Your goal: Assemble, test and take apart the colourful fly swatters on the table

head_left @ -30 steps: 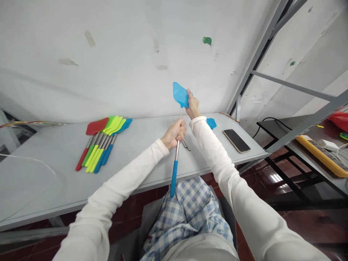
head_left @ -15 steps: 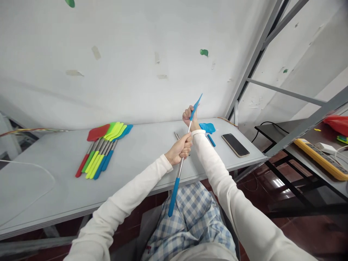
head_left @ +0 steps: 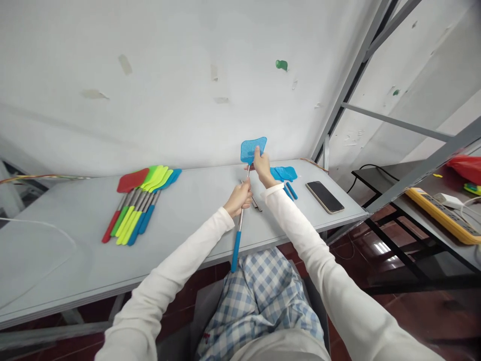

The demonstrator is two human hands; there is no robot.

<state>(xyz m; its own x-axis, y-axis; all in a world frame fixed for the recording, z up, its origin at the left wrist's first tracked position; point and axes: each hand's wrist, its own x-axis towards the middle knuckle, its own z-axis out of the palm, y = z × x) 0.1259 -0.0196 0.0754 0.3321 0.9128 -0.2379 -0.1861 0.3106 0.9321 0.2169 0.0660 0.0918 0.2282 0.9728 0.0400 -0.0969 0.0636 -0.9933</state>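
Observation:
A blue fly swatter with a metal shaft is held up over the table's front part, its mesh head facing me and its handle pointing down past the edge. My left hand is wrapped round the metal shaft. At the head, my right hand grips the lower right part, thumb on the mesh. Behind and below the hands lie metal rods. Right of my right wrist are loose blue swatter heads and blue handle grips.
On the grey table, a fan of red, green, yellow and blue fly swatters lies at left. A phone rests at right. Beyond it, a dark side table carries a yellow power strip. A metal frame rises at right.
The swatter has turned, so its head now shows flat instead of edge-on. Both hands have come slightly left, and my right hand sits lower, thumb on the mesh.

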